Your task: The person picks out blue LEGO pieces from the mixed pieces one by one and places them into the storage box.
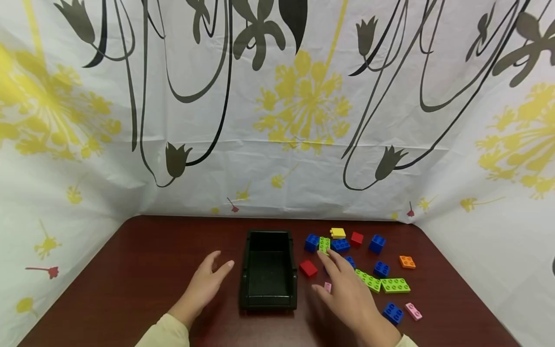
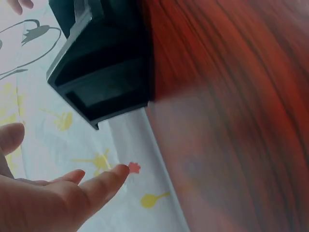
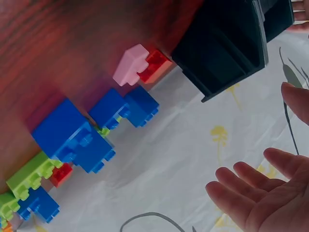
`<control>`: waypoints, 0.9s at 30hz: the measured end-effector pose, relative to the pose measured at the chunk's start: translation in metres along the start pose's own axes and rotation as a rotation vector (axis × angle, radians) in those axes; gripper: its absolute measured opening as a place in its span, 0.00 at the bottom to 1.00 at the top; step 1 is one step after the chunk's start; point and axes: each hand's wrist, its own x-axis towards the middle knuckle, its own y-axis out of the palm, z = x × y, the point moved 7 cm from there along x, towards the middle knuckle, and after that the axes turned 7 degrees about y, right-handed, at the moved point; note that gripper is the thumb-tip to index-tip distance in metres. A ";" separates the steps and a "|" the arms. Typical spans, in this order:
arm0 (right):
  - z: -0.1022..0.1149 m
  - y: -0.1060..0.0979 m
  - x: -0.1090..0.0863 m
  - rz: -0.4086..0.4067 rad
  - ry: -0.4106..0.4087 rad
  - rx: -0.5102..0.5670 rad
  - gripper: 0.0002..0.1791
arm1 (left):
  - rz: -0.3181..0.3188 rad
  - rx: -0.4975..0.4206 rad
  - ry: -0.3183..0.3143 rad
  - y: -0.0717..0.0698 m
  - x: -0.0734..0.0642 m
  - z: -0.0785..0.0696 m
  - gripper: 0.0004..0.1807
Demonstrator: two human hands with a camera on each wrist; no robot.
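Note:
A black open-topped bin point(image 1: 269, 302) stands on the table between the two hands, its inside bare in the head view. To its left, the left hand point(image 1: 204, 284) hovers with fingers loosely extended and holds nothing. The right hand point(image 1: 347, 294) is over the near left part of the toy bricks, fingers spread and slightly bent, nothing in its grasp. Close by it are a red brick point(image 1: 308, 268), a small pink brick point(image 1: 327, 287) and a lime brick point(image 1: 324, 245). The right wrist view shows the right hand point(image 3: 270, 193) apart from the blue bricks point(image 3: 63, 128).
Several more bricks lie spread over the right side of the dark red table point(image 1: 151, 270): a yellow brick point(image 1: 337, 233), an orange brick point(image 1: 407, 262), a long lime brick point(image 1: 395, 285) and a blue brick point(image 1: 392, 313). A flower-printed white cloth point(image 1: 260, 168) hangs around the table's back and sides.

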 end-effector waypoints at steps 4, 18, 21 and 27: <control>-0.006 0.005 -0.001 0.017 0.028 0.008 0.39 | 0.009 -0.075 -0.004 0.010 0.005 0.000 0.38; -0.022 0.018 0.002 0.053 0.060 -0.001 0.38 | 0.029 -0.124 -0.018 0.029 0.014 -0.002 0.33; -0.026 0.022 0.004 0.062 0.059 -0.004 0.38 | 0.044 -0.123 -0.010 0.032 0.015 -0.002 0.33; -0.036 0.030 0.010 0.076 0.066 -0.004 0.36 | 0.058 -0.112 0.015 0.036 0.017 -0.002 0.31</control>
